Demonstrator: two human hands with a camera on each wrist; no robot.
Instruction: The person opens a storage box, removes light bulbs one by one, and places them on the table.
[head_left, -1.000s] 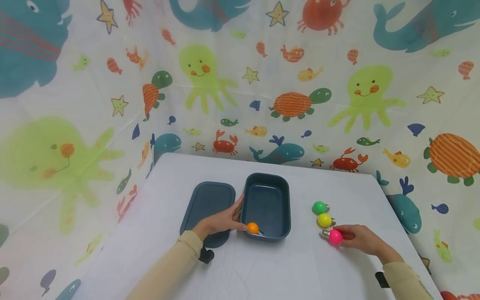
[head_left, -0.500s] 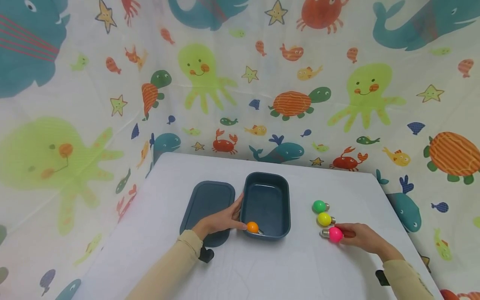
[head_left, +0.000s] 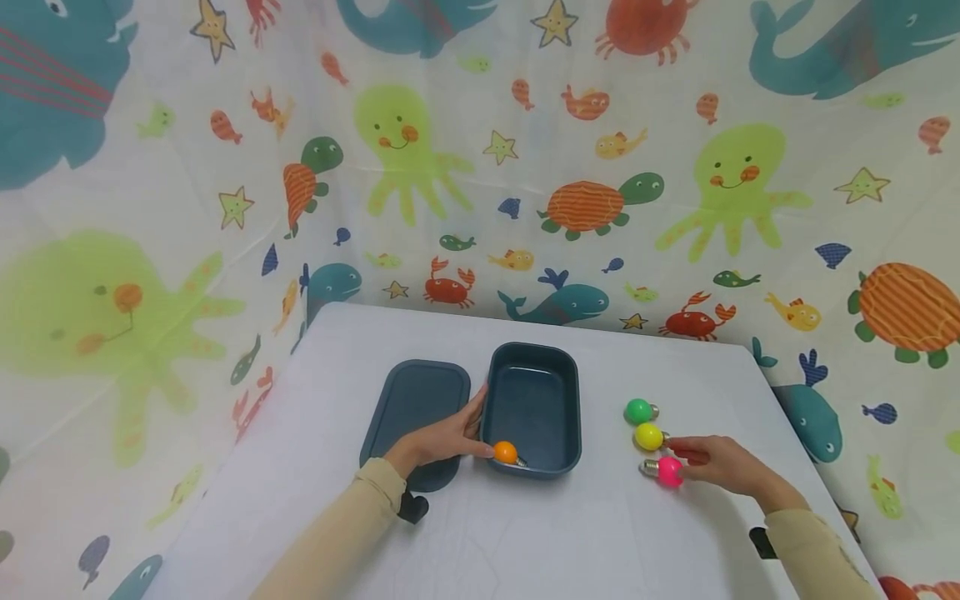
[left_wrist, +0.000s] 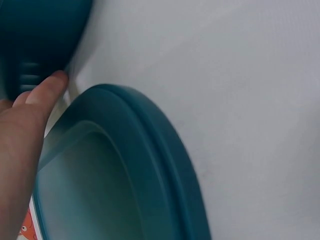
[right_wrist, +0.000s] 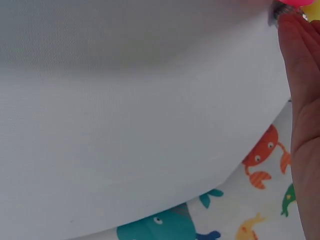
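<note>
My left hand (head_left: 442, 438) rests against the left wall of a dark blue-green rectangular container (head_left: 534, 408), thumb at its near left corner. Inside that corner lies an orange light bulb (head_left: 505, 452). In the left wrist view, a straight finger (left_wrist: 47, 92) touches the container wall (left_wrist: 42, 35). To the right, my right hand (head_left: 723, 463) reaches among small bulbs. Its fingertips are at the metal base of a yellow bulb (head_left: 648, 437), and its thumb is by a pink bulb (head_left: 668, 472). A green bulb (head_left: 638, 411) lies just beyond. The right wrist view cuts off most of the bulbs.
The container's matching flat lid (head_left: 426, 398) lies left of it, partly under my left wrist. A white cloth covers the table (head_left: 585, 533). A curtain (head_left: 480, 192) printed with sea animals hangs behind and along the sides.
My right fingertips have moved slightly away from me, from the pink bulb to the yellow bulb's base. The left hand and container have stayed in place.
</note>
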